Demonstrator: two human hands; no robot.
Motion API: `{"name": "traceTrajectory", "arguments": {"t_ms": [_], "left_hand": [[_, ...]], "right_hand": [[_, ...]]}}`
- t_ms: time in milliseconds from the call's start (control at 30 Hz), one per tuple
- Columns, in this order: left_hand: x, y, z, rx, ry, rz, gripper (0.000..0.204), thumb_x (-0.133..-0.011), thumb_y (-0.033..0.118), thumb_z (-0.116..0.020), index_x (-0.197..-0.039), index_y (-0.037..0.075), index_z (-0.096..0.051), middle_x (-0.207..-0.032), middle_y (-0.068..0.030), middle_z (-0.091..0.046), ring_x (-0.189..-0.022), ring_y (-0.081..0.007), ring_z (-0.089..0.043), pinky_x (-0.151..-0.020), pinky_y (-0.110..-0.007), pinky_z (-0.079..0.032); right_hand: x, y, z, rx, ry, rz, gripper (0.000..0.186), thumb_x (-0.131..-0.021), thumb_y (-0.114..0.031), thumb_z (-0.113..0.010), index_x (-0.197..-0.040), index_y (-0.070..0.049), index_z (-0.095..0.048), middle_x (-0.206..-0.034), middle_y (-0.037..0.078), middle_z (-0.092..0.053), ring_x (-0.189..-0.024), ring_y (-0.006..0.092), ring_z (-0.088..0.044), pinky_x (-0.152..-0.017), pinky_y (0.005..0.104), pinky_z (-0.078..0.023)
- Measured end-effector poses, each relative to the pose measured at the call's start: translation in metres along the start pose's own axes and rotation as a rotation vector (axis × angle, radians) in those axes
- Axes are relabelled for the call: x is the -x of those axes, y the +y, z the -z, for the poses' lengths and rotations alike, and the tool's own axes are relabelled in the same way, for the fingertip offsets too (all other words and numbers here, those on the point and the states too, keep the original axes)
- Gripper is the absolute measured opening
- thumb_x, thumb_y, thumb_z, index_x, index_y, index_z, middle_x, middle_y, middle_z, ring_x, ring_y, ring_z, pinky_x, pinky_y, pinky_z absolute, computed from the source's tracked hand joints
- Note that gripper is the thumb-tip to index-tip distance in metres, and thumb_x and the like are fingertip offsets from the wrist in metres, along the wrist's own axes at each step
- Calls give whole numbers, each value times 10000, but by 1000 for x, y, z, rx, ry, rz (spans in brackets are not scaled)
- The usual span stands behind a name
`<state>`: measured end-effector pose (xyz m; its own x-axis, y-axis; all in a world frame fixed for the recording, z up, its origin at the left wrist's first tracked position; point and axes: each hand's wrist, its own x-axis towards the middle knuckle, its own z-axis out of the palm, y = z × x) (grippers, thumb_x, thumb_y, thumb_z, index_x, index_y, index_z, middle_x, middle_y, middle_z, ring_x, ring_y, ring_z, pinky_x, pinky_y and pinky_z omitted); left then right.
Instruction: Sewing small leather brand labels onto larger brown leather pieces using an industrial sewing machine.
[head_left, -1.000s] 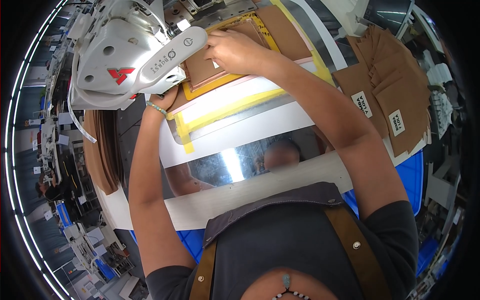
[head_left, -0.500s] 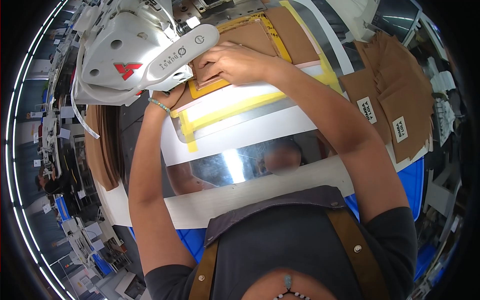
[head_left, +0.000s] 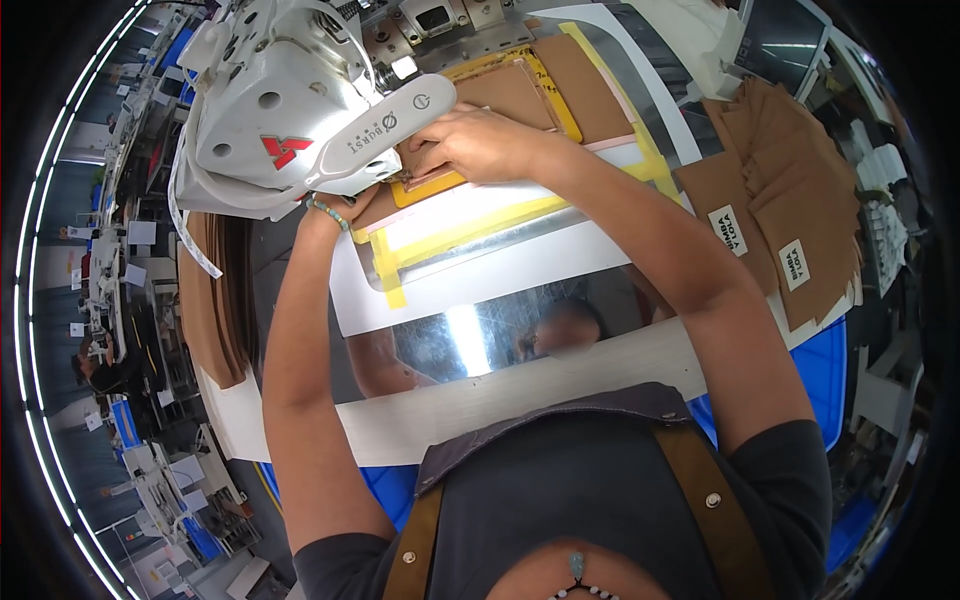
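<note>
My right hand lies on a yellow-edged frame with a brown sheet inside it. Its fingers are bent and apart, with the tips on the frame's near left part, close under the white sewing machine head. My left hand, below a beaded bracelet, rests at the left end of the brown material beside the frame. The machine head hides most of its fingers, so their grip does not show. Yellow tape borders the white sheet under the frame.
Fanned brown pieces with white labels lie on the right. A stack of brown sheets stands left of my left forearm. A shiny metal plate sits near the table's front edge. A monitor is at the back right.
The view has shifted slightly, so the machine head appears farther right and lower. Both hands stay at the yellow-edged frame, with little visible change in their pose.
</note>
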<state>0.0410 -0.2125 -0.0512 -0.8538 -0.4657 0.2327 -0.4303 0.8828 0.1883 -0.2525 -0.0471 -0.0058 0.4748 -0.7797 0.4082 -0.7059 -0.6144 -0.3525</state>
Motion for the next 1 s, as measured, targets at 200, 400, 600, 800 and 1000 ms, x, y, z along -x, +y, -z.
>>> {"name": "traceTrajectory", "arguments": {"t_ms": [200, 400, 600, 800, 1000], "left_hand": [[-9, 3, 1, 48, -74, 67, 519, -1056, 123, -610, -1559, 54, -509, -1573, -126, -576, -1429, -236, -565, -1193, -331, -451], [-7, 0, 7, 34, -41, 32, 505, -999, 370, -655, -1458, 166, -614, -1480, -101, -634, -1388, -284, -573, -1172, -422, -454], [-2, -17, -6, -27, -15, 16, 497, -981, 444, -672, -1416, 203, -657, -1447, -97, -657, -1360, -307, -593, -1149, -451, -473], [14, 1, -2, -76, -68, 226, 439, -984, 285, -689, -1405, 160, -667, -1420, -124, -675, -1326, -334, -619, -1130, -445, -491], [33, 45, 12, 75, 192, 303, 290, -1005, 113, -649, -1272, 22, -718, -1274, -180, -743, -1196, -374, -692, -1041, -455, -527]], "right_hand": [[-7, -5, 4, -22, -77, -53, 405, -945, -39, -614, -1210, -256, -830, -1369, -18, -665, -1310, 263, -571, -1187, 449, -430], [-7, -12, 12, -61, -122, -65, 330, -939, -69, -657, -1155, -230, -846, -1366, 29, -701, -1344, 296, -581, -1171, 454, -449], [-8, -8, 11, -21, -130, -43, 338, -959, -67, -635, -1200, -210, -824, -1365, 48, -694, -1327, 307, -595, -1152, 469, -463], [-20, -2, 10, 115, -110, -151, 349, -966, -84, -589, -1250, -127, -787, -1371, 65, -671, -1384, 280, -556, -1188, 501, -423], [-22, -7, 14, 113, -208, -160, 358, -957, -101, -612, -1277, -127, -770, -1472, 48, -635, -1419, 288, -526, -1215, 499, -407]]}}
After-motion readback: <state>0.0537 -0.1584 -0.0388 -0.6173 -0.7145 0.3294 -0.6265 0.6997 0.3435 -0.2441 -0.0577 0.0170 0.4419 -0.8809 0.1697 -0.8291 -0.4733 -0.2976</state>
